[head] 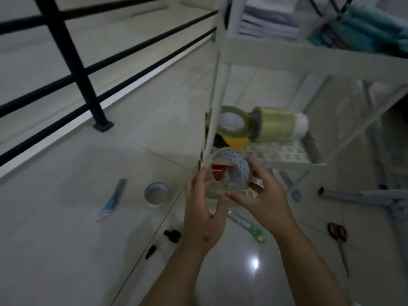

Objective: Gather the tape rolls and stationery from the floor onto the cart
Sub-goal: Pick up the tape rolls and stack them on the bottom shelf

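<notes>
Both hands hold a bundle of clear tape rolls (229,171) in front of the white cart's lower shelf (293,155). My left hand (203,208) grips the bundle's left side, my right hand (262,195) its right side. On the lower shelf lie a clear tape roll (234,124), a wide clear roll (278,123) and a yellow roll (235,141). Still on the floor are a small white tape roll (156,195), a blue tube (112,199), a green-tipped pen (247,226), scissors (339,239) and two small black clips (172,234).
A black railing (72,62) runs along the left, its post foot on the floor. The cart's upper shelf (309,51) carries stacked papers and a teal cloth (364,29). Grey rods (364,197) and a blue pen (291,184) lie on the tiles right of the cart.
</notes>
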`<state>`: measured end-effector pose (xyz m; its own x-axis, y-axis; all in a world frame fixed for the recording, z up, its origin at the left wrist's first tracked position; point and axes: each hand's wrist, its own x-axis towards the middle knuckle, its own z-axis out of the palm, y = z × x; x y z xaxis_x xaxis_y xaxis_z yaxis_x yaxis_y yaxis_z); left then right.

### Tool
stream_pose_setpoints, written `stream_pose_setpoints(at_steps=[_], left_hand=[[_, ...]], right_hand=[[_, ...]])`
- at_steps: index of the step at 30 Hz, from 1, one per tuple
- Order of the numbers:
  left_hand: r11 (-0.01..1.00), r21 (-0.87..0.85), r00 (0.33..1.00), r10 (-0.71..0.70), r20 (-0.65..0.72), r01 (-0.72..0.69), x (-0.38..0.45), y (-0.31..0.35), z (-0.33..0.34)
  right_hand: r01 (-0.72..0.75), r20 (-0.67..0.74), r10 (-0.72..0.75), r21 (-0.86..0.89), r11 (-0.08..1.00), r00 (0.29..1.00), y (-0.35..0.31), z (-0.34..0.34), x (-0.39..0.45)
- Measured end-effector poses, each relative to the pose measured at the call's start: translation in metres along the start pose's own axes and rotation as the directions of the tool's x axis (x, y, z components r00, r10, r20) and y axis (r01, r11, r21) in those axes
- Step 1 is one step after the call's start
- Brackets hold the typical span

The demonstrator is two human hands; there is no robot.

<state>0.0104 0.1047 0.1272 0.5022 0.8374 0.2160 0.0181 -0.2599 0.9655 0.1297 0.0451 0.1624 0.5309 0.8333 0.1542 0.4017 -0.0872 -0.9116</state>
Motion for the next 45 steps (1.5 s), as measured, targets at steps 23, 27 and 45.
stream_pose_setpoints(at_steps=[23,27,45], left_hand=[[0.885,0.456,0.954,-0.044,0.295,-0.1,0.134,0.003,0.096],[0.853,0.504,0.961,-0.015,0.277,-0.132,0.135,-0.005,0.098],[0.941,0.331,0.935,-0.053,0.35,-0.071,0.116,-0.004,0.092]], right_hand=[[-0.16,-0.264,0.09,-0.255,0.954,0.96,0.052,-0.084,0.092],[-0.159,-0.278,0.086,-0.253,0.954,0.957,0.055,-0.081,0.092],[-0.085,-0.147,0.074,-0.064,0.994,0.986,0.05,-0.088,0.095]])
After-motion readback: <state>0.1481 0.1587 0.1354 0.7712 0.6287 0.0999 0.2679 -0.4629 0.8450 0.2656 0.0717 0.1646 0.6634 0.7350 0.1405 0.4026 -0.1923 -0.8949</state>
